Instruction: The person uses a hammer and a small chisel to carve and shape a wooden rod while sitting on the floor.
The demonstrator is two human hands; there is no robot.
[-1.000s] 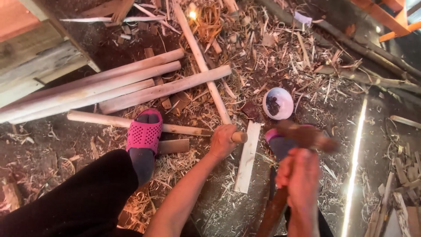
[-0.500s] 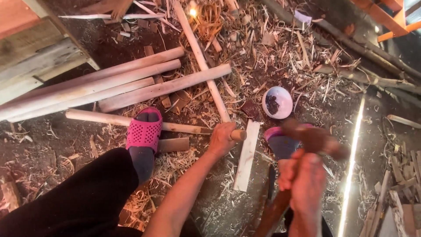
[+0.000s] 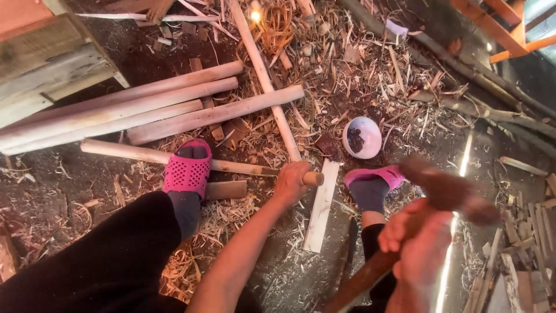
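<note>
My left hand [image 3: 292, 181] grips the near end of a long peeled wooden pole [image 3: 145, 155] that lies across the ground under my left foot in a pink perforated slipper [image 3: 187, 172]. My right hand [image 3: 418, 249] is closed on the brown wooden handle of a hammer-like tool [image 3: 446, 194], raised and blurred above my right foot in its pink slipper [image 3: 373, 177]. A flat pale wood strip [image 3: 321, 206] lies on the ground between my feet.
Several peeled poles [image 3: 133, 107] lie stacked at the left beside a wooden bench [image 3: 46, 64]. A small white bowl [image 3: 362, 137] with dark contents sits beyond my right foot. Wood shavings [image 3: 324, 64] and offcuts litter the ground. Orange-painted timber [image 3: 492, 29] stands at top right.
The tool in my right hand has swung slightly right and higher. My left hand stays on the pole's end.
</note>
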